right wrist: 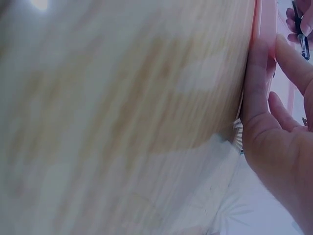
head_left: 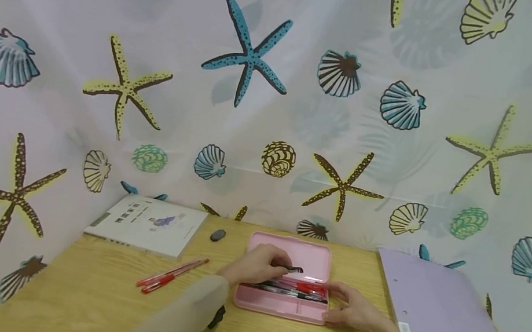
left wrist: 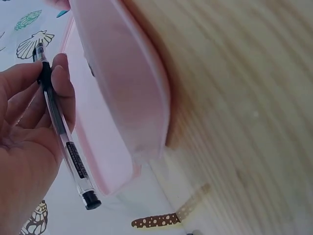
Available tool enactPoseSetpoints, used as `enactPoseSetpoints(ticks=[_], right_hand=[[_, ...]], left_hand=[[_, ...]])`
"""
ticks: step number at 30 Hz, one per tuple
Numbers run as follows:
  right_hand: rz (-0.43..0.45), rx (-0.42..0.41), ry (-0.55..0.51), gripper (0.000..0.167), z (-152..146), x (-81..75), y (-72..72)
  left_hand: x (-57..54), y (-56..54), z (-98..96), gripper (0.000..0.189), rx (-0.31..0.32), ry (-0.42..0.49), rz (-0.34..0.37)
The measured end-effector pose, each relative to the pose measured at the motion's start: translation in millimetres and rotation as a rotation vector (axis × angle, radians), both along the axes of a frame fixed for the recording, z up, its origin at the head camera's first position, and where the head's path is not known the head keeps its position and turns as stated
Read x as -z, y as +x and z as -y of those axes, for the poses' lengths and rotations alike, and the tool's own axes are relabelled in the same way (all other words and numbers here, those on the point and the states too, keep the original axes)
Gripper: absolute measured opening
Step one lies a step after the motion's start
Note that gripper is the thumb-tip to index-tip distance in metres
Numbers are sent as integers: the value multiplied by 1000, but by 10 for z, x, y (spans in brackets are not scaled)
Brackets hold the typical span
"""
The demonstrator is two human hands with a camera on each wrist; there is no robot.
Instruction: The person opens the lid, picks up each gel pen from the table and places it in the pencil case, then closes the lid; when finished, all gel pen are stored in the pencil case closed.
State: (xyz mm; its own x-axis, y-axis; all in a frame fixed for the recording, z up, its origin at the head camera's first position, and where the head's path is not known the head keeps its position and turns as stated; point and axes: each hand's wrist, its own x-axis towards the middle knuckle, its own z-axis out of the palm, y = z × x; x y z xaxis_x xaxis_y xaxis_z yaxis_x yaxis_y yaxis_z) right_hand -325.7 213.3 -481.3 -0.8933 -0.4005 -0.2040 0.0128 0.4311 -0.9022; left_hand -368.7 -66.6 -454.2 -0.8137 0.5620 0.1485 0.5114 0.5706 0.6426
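Observation:
A pink pencil case (head_left: 263, 308) lies on the table with its lid (head_left: 311, 259) folded back. Red pens (head_left: 311, 289) and black pens (head_left: 287, 292) rest in its long compartment; two smaller compartments line the near side. Over the case, my left hand (head_left: 254, 265) pinches a clear-barrelled pen (left wrist: 74, 159) with black grip and black end between thumb and fingers. My right hand (head_left: 361, 314) holds the case's right end, thumb and fingers on opposite sides of its wall in the right wrist view.
Two red pens (head_left: 172, 276) lie on the wooden table (head_left: 107, 292) left of the case. Behind them are a white book (head_left: 150, 226) and a small dark stone (head_left: 218, 235). A purple folder (head_left: 455, 327) covers the right side. A shell-patterned curtain (head_left: 272, 126) hangs behind.

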Motion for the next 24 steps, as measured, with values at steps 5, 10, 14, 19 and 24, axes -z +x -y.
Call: enactPoseSetpoints(ticks=[5,10,14,19,24], right_hand=[[-10,3,19,70,-26,-30,-3],[-17,3,23,69,-16,-36,-17],[-23,-1,25,68,-4,-33,-16],[-31,-19,-1,68,-3,-11,-15],[-18,-14,-18,72,-7,14,-13]], left_hand=[[10,-13,-130,11,-6,9,-10],[-1,-10,-246,12,-13,-12,-23],[-2,-21,-326,12,7,-21,-24],[27,-34,-415,11,47,-62,-55],[21,-14,-493,11,82,-112,-70]])
